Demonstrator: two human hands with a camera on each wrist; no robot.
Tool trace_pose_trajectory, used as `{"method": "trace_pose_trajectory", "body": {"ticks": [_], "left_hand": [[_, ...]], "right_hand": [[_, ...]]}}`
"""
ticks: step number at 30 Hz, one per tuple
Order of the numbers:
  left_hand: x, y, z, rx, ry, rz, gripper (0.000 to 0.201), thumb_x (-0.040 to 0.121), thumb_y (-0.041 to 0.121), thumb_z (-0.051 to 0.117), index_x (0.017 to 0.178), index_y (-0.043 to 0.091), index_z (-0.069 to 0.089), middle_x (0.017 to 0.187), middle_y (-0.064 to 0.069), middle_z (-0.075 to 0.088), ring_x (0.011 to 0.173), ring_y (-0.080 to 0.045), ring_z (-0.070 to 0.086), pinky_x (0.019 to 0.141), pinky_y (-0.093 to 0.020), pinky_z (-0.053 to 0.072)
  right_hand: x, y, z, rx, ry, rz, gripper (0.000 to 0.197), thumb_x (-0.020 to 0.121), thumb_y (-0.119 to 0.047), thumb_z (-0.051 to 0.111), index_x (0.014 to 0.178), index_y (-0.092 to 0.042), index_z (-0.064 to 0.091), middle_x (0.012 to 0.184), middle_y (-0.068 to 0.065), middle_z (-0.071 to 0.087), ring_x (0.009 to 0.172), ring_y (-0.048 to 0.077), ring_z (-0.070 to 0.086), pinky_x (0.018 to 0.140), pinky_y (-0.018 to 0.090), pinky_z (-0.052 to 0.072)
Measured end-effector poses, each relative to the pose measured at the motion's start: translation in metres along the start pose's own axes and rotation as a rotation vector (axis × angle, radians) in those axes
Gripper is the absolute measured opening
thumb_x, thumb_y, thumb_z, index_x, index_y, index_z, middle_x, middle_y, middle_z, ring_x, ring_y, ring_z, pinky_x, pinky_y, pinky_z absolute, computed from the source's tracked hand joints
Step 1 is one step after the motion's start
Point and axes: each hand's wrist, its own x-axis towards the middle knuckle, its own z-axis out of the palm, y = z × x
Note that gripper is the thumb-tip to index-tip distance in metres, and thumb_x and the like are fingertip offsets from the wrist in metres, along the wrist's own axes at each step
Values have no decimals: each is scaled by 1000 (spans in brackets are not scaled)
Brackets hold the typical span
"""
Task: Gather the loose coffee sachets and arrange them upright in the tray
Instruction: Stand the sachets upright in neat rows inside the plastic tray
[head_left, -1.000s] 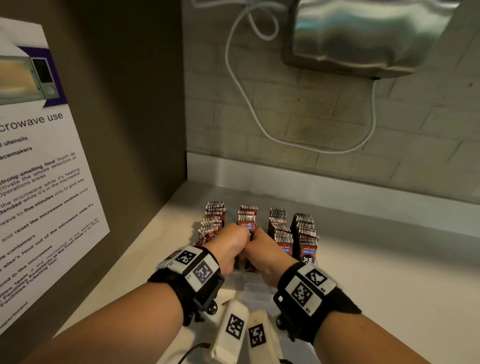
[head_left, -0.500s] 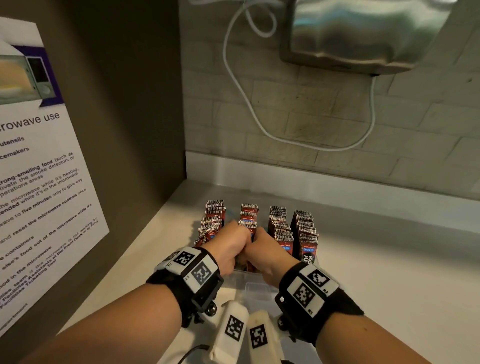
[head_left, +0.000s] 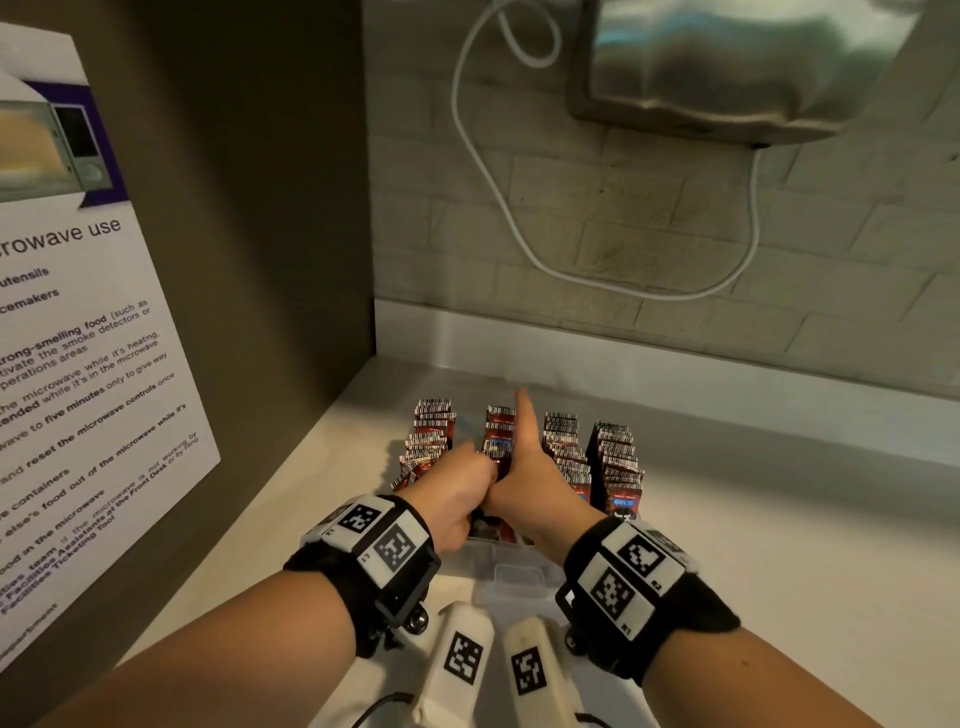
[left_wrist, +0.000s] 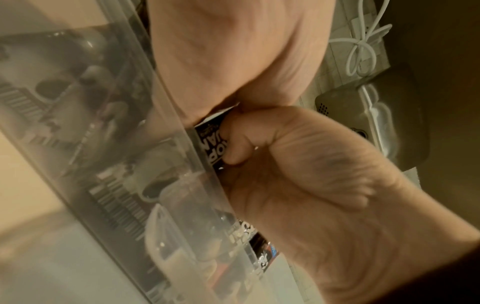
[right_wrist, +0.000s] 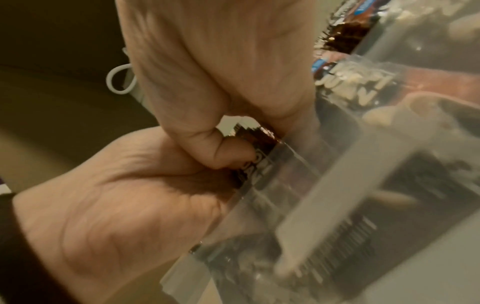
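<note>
At the centre of the head view, a clear plastic tray (head_left: 511, 571) is seen on a pale counter (head_left: 779, 545), filled with four rows of coffee sachets (head_left: 615, 462) standing upright. Both hands meet over the tray's near end, in the second row from the left. The left hand (head_left: 454, 493) is clenched, fingers curled downward onto sachets, while the right hand (head_left: 535, 488) has one finger extended toward 12 o'clock along the row; whether its other fingers clasp anything cannot be told here. Toward 9 o'clock a microwave notice (head_left: 78, 364) is fixed to a dark side panel (head_left: 260, 208). At 1 o'clock a steel dispenser (head_left: 727, 67) is mounted on the brick wall (head_left: 623, 234), with a white cable (head_left: 488, 171) looping below it.

From the left wrist view, the left hand (left_wrist: 298, 185) is shown curled against a dark printed sachet (left_wrist: 210, 142), which is pinched just beside the tray's transparent wall (left_wrist: 168, 144). The right hand (left_wrist: 233, 51) presses in at 12 o'clock, blocking the sachet's upper part.

From the right wrist view, the right hand (right_wrist: 116, 205) lies at 8 o'clock, its fingers hidden, so its hold cannot be told. The left hand (right_wrist: 221, 72) is seen at 12 o'clock, a curled finger touching the sachet (right_wrist: 257, 162). The blurred tray wall (right_wrist: 324, 195) covers everything toward 4 o'clock.
</note>
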Motion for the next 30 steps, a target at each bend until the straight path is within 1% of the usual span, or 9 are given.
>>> {"method": "trace_pose_trajectory", "body": {"ticks": [3,5,7,11,15,18,24,27,30], "left_hand": [[1,0,0,-13,-32,2,30,98,3,36,102,14,63,102,-21,66,80,-31,62,64,-35,52],[2,0,0,-28,-31,-6,33,98,1,34,108,13,63,105,-21,66,87,-34,64,71,-41,55],[3,1,0,-38,-28,-11,39,94,-6,30,111,11,61,101,-21,65,89,-35,62,77,-44,54],[1,4,0,-31,-5,-21,45,91,-11,26,115,12,56,84,-16,59,71,-27,56,63,-38,51],[0,5,3,-11,7,-40,37,93,-8,27,102,21,50,89,-14,58,87,-31,58,89,-46,50],[4,4,1,-9,27,-43,37,88,-11,30,104,11,54,85,-12,56,81,-28,54,73,-39,49],[-2,7,-1,6,66,-77,28,80,-12,31,93,9,44,81,-13,42,66,-23,39,52,-30,34],[-1,5,3,-46,59,-52,30,84,-11,33,83,16,47,102,-16,56,85,-29,53,74,-38,50],[-1,2,4,-60,48,-33,36,89,-9,32,94,19,53,99,-11,61,98,-27,57,96,-43,48]], "right_hand": [[3,-8,-5,-90,-38,14,120,75,15,54,144,-45,-23,100,13,68,80,23,69,69,35,60],[4,-12,-8,-153,-85,45,121,74,15,55,144,-43,-25,100,14,67,75,21,67,65,31,57],[5,-15,-9,-223,-125,74,120,74,13,57,146,-38,-24,105,14,67,74,20,65,60,27,54],[3,-18,-10,-309,-143,107,112,73,9,58,152,-32,-12,124,15,60,82,19,58,56,21,46],[5,-15,-7,-299,-125,84,110,74,7,60,153,-26,-8,119,14,62,90,20,61,65,26,54],[4,-11,-6,-197,-53,76,112,73,6,62,152,-28,-11,120,13,61,97,24,65,81,35,57],[2,-2,-1,-89,-43,117,117,75,5,61,149,-30,-22,124,17,60,81,21,62,58,27,49],[5,-1,0,-70,-10,55,110,81,4,57,148,-33,-23,114,10,62,85,19,65,74,35,58],[5,-1,1,-69,11,26,104,87,0,54,147,-34,-24,105,3,62,90,17,64,84,38,56]]}}
